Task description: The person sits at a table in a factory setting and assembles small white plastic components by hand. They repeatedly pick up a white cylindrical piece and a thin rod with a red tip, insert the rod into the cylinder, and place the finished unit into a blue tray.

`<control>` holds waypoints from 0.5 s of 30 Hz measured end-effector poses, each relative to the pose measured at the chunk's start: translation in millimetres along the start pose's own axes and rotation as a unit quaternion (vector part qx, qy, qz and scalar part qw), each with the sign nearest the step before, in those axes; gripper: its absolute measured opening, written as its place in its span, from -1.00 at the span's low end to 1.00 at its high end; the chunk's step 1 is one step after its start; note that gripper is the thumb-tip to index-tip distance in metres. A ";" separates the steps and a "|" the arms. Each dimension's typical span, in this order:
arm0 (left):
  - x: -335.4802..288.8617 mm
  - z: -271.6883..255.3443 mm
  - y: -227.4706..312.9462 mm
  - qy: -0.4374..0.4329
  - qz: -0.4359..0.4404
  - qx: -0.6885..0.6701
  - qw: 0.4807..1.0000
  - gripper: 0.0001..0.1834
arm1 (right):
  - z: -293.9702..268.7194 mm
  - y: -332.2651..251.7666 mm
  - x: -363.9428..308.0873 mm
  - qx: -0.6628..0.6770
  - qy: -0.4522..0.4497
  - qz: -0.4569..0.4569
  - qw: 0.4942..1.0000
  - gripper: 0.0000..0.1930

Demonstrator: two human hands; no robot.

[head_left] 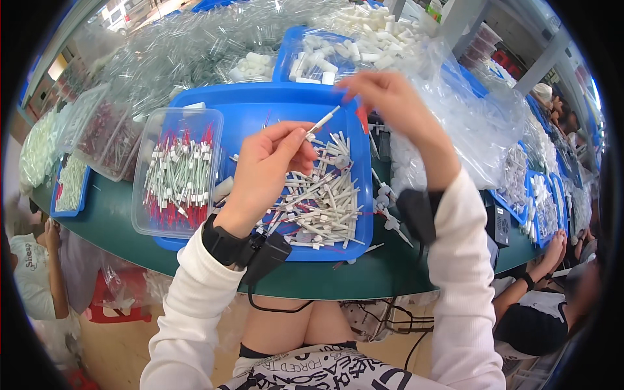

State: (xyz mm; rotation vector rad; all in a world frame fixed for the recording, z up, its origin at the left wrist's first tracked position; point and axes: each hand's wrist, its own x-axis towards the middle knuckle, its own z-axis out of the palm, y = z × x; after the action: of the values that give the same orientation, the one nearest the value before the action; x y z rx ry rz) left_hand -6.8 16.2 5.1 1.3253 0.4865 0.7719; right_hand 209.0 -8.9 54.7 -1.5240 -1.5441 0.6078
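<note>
My left hand point(263, 162) is closed, pinching a thin white stick-like piece point(326, 118) between thumb and fingertips. The piece tilts up to the right, over a large blue tray point(244, 101). Just beyond its upper tip is my right hand point(396, 97), fingers bent and smeared by motion, so whether they grip anything is unclear. Below my left hand, many slim white pieces point(325, 208) with thin red wires and small round discs lie loose in the tray. A clear plastic box point(140, 208) on the tray's left holds similar white pieces with red wires, lined up in a bundle.
Behind the tray stands a smaller blue tray point(283, 62) of short white tubes point(318, 62). Clear thin tubes point(156, 65) pile at the far left, clear plastic bags point(455, 130) at the right. More stocked trays point(543, 201) line the green table point(390, 279). Other people sit on both sides.
</note>
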 end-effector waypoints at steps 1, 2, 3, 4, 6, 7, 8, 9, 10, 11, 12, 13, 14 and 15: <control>2.1 2.6 0.5 -0.010 0.003 0.005 1.000 -0.71 | -18.6 17.7 15.3 -0.107 0.108 -0.026 0.988 -0.73; 3.9 4.3 0.4 -0.016 0.006 0.012 1.000 -0.70 | -37.0 40.3 30.3 -0.253 0.144 -0.030 0.956 -0.73; 5.6 7.3 -0.6 -0.008 -0.003 -0.003 1.000 -0.70 | -50.2 59.1 37.8 -0.396 0.178 -0.030 0.900 -0.74; 3.8 7.1 1.0 0.007 -0.011 -0.012 1.000 -0.69 | -48.4 66.8 41.8 -0.446 0.144 -0.005 0.883 -0.74; 2.0 7.6 5.1 0.036 -0.017 -0.033 0.999 -0.68 | -44.2 74.2 46.3 -0.540 0.070 0.048 0.837 -0.73; 1.1 8.4 7.5 0.049 -0.015 -0.045 0.998 -0.68 | -43.1 73.6 47.3 -0.532 0.071 0.051 0.842 -0.72; 1.1 9.0 8.8 0.060 -0.013 -0.058 0.996 -0.67 | -43.6 71.9 47.6 -0.524 0.072 0.056 0.847 -0.71; 0.5 7.9 8.2 0.058 -0.012 -0.059 0.996 -0.67 | -41.1 66.5 46.7 -0.515 0.071 0.061 0.852 -0.71; 0.5 7.1 7.4 0.055 -0.011 -0.061 0.997 -0.66 | -39.5 60.5 44.4 -0.487 0.139 0.071 0.859 -0.71; 0.7 7.0 6.5 0.052 -0.011 -0.064 0.997 -0.66 | -38.6 53.2 40.2 -0.457 0.206 0.082 0.862 -0.71; 1.0 8.2 7.7 0.050 -0.011 -0.057 0.997 -0.66 | -38.8 43.9 34.3 -0.426 0.272 0.092 0.858 -0.72; -0.9 8.7 10.6 0.054 -0.011 -0.049 0.997 -0.66 | -36.6 33.9 28.0 -0.391 0.281 0.087 0.872 -0.72; -2.3 8.4 12.0 0.058 -0.012 -0.040 0.997 -0.65 | -34.0 24.0 20.2 -0.356 0.290 0.082 0.884 -0.72; -2.4 7.6 11.2 0.054 0.001 -0.007 0.999 -0.65 | -32.9 17.9 13.0 -0.324 0.299 0.077 0.894 -0.72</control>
State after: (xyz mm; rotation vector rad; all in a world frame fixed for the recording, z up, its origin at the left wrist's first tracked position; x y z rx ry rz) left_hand -5.5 9.9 17.3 1.2766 0.5645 0.8497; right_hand 247.7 -1.3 59.8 -2.0861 -1.1821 -0.3413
